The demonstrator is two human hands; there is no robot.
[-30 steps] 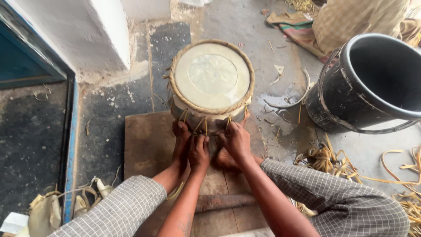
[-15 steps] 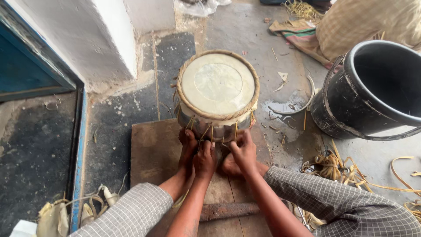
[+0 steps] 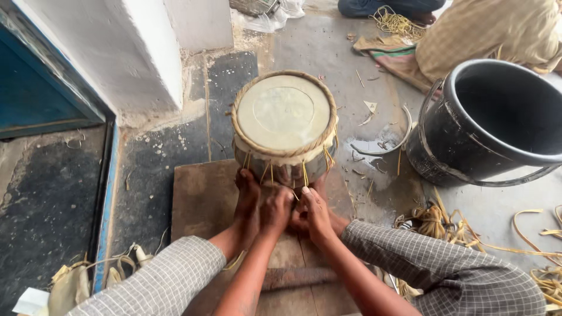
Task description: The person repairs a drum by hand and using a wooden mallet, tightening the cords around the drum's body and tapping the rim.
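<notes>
A small drum [image 3: 285, 111] with a pale skin head and a braided straw-coloured rim stands upright on a wooden board [image 3: 202, 199]. Thin yellow lacing [image 3: 304, 172] runs down its near side. My bare feet [image 3: 248, 190] press against the drum's base from both sides. My left hand [image 3: 275, 209] is closed in a fist at the drum's lower near side. My right hand [image 3: 316, 213] sits beside it, touching it, fingertips pinched at the lacing. What runs between the fingers is hidden.
A large black bucket [image 3: 468, 158] stands to the right. Loose yellow strips [image 3: 439, 219] lie on the floor beside my right knee. A white wall corner [image 3: 146, 52] and a blue door frame [image 3: 108, 193] are on the left. Another person sits at the back right.
My view has tilted, so the drum sits lower in the frame. Both hands stay together at the drum's near side, with only small finger shifts.
</notes>
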